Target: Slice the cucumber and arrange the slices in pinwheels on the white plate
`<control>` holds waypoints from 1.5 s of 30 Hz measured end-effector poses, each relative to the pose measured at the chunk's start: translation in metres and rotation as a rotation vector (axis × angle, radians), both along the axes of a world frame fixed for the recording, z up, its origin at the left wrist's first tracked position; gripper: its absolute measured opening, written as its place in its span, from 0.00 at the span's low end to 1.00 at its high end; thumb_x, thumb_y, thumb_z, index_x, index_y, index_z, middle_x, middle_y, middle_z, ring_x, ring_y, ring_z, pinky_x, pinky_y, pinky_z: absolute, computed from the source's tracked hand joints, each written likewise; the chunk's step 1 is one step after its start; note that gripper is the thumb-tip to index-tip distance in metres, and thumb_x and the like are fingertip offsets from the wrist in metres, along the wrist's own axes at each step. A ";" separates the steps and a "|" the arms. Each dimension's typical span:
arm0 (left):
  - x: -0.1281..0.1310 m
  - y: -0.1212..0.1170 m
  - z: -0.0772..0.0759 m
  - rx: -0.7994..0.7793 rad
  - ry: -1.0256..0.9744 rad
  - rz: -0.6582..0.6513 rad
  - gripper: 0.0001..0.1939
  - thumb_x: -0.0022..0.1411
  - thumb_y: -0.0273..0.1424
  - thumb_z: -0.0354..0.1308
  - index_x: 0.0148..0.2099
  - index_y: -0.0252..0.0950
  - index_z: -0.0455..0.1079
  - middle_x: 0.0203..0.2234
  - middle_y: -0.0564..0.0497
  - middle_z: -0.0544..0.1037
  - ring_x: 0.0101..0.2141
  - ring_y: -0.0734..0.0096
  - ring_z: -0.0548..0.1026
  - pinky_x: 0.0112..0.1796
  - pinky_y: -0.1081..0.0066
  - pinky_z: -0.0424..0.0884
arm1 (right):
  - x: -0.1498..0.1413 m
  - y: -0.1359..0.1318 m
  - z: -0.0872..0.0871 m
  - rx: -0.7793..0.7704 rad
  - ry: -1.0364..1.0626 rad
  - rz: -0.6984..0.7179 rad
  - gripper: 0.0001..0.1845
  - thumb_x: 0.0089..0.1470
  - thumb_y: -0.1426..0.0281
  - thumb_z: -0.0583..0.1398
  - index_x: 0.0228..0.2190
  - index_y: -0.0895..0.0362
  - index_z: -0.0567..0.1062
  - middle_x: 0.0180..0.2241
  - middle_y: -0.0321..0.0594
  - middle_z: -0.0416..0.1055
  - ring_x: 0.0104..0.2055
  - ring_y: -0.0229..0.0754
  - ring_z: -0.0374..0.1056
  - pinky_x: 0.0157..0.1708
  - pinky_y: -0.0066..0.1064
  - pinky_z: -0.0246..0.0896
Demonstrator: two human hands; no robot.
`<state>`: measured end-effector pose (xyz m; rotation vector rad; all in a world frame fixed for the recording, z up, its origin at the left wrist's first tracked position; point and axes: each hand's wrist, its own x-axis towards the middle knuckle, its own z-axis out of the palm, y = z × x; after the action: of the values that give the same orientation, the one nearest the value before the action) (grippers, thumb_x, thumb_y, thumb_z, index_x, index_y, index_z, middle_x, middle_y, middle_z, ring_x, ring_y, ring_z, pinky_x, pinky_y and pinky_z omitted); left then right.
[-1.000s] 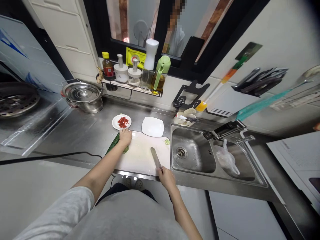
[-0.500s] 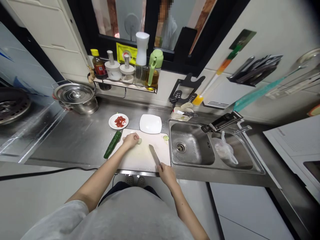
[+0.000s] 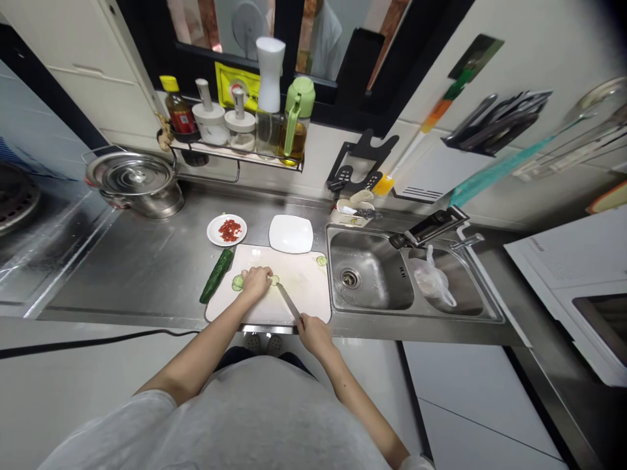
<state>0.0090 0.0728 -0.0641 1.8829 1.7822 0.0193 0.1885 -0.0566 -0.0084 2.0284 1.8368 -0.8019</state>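
On the white cutting board (image 3: 301, 307), my left hand (image 3: 257, 282) is closed, its fingertips pinching a pale cucumber slice (image 3: 275, 280). More cucumber slices (image 3: 238, 282) lie just left of that hand, partly covered by it. My right hand (image 3: 315, 333) grips a knife (image 3: 289, 301) by its handle. The blade slants up to the left, its tip close beside the pinched slice. A whole-looking dark green cucumber (image 3: 216, 276) rests along the board's left edge. Cut cucumber pieces (image 3: 321, 261) sit at the board's upper right corner.
Behind the board stand a small plate (image 3: 212, 237) of chopped red pieces and a white square plate (image 3: 290, 234). A double sink (image 3: 372, 281) with a plastic bag (image 3: 434, 281) adjoins on the right. A lidded steel pot (image 3: 137, 186) is at back left, beside a condiment rack (image 3: 240, 155).
The knife has moved left, bringing its tip up to the slice at my left fingertips. Cucumber slices now show left of my left hand. The whole view has shifted slightly.
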 end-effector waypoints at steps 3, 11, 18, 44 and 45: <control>0.001 -0.001 -0.002 0.000 -0.004 0.019 0.15 0.58 0.29 0.51 0.46 0.43 0.74 0.43 0.46 0.78 0.47 0.57 0.69 0.46 0.59 0.54 | -0.003 0.002 0.000 -0.006 0.015 0.003 0.19 0.64 0.66 0.47 0.45 0.58 0.75 0.42 0.51 0.76 0.46 0.46 0.72 0.42 0.32 0.59; 0.001 0.001 -0.003 -0.014 -0.018 0.029 0.15 0.57 0.28 0.52 0.45 0.43 0.74 0.42 0.48 0.78 0.48 0.56 0.68 0.46 0.59 0.53 | -0.008 0.016 0.003 -0.080 -0.003 0.011 0.17 0.60 0.70 0.50 0.44 0.59 0.76 0.44 0.53 0.76 0.47 0.50 0.72 0.40 0.35 0.62; 0.001 0.001 -0.006 -0.007 -0.027 0.033 0.14 0.57 0.29 0.53 0.44 0.43 0.74 0.42 0.47 0.79 0.48 0.56 0.68 0.45 0.58 0.53 | -0.015 0.026 -0.002 -0.099 -0.019 0.014 0.17 0.58 0.71 0.52 0.45 0.59 0.76 0.44 0.55 0.75 0.48 0.51 0.72 0.41 0.35 0.63; 0.008 -0.002 -0.006 -0.005 -0.014 0.064 0.13 0.58 0.29 0.54 0.44 0.46 0.74 0.44 0.48 0.78 0.50 0.56 0.68 0.48 0.58 0.54 | -0.019 0.032 -0.002 0.004 0.011 -0.023 0.17 0.55 0.77 0.53 0.43 0.61 0.78 0.42 0.56 0.76 0.47 0.53 0.73 0.41 0.36 0.65; 0.008 -0.002 -0.005 -0.003 -0.013 0.067 0.13 0.58 0.29 0.54 0.44 0.46 0.74 0.44 0.48 0.78 0.50 0.56 0.68 0.48 0.58 0.54 | -0.018 0.032 -0.002 0.014 0.011 -0.027 0.17 0.55 0.77 0.53 0.43 0.61 0.78 0.42 0.56 0.76 0.47 0.54 0.73 0.41 0.37 0.65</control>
<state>0.0171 0.0709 -0.0692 1.8164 1.8349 0.0538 0.1702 -0.0248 -0.0107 2.0654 1.8295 -0.8116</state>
